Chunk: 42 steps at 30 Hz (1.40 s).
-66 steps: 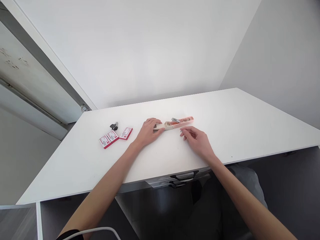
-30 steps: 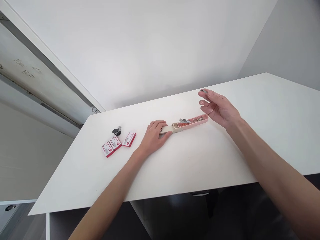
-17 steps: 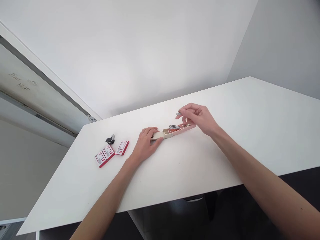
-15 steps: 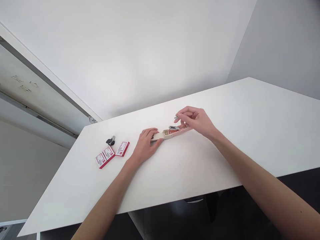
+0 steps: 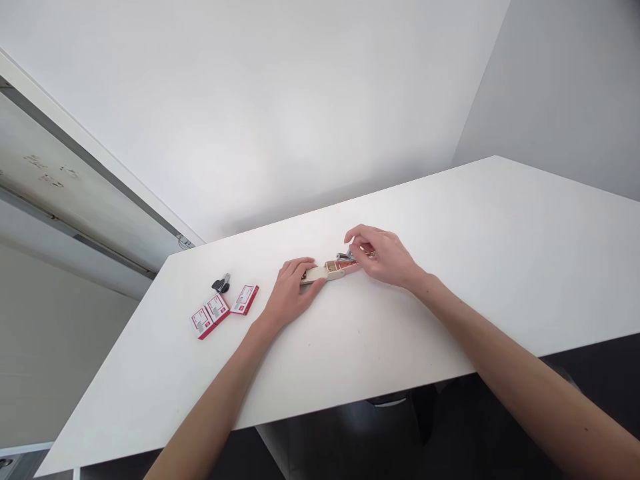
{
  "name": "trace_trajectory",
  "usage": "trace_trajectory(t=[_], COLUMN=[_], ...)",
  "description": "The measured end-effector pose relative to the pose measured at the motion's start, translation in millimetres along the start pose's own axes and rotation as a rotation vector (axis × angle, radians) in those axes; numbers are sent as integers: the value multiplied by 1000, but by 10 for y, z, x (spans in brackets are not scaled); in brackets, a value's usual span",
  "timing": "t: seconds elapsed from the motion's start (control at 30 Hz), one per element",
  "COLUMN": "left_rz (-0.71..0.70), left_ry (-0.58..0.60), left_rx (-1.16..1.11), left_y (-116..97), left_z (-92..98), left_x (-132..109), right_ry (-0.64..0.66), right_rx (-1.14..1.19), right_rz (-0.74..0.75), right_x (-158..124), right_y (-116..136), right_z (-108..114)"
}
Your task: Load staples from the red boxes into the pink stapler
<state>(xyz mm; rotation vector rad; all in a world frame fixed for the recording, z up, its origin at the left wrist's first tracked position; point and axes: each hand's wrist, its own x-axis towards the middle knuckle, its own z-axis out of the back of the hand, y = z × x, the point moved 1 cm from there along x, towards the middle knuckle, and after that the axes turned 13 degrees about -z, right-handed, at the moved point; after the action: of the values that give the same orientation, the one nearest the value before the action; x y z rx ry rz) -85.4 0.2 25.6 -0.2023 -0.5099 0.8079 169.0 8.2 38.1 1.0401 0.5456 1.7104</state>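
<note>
A cream and pink stapler (image 5: pixel 316 274) lies opened out flat on the table, its metal magazine (image 5: pixel 343 257) raised near the middle. My left hand (image 5: pixel 291 293) grips the cream end, thumb on the near side and fingers on the far side. Over the pink end, my right hand (image 5: pixel 384 257) is closed in a pinch beside the magazine. Between its fingertips is a small silver strip of staples (image 5: pixel 351 253), mostly covered by the fingers. The right fingers hide much of the pink part.
Several red-and-white boxes lie left of my left hand, one staple box (image 5: pixel 245 300) set slightly apart. Just behind them rests a black and silver staple remover (image 5: pixel 221 283). The white table (image 5: pixel 450 267) meets a wall at the back.
My right hand has moved down and slightly left, bringing the strip of staples from above the stapler to its metal magazine. My left hand stays on the cream end.
</note>
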Motion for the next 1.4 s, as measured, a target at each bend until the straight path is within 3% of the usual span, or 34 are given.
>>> trace_trajectory(t=[0.83, 1.4], left_rz=[-4, -3], left_ry=[2, 1], left_rx=[8, 0], left_y=[-4, -3], left_z=[-9, -10], left_x=[0, -3], right_ry=[-43, -19], right_rx=[-173, -179], right_rz=[218, 225], right_x=[-20, -41], right_y=[-40, -29], right_z=[-130, -90])
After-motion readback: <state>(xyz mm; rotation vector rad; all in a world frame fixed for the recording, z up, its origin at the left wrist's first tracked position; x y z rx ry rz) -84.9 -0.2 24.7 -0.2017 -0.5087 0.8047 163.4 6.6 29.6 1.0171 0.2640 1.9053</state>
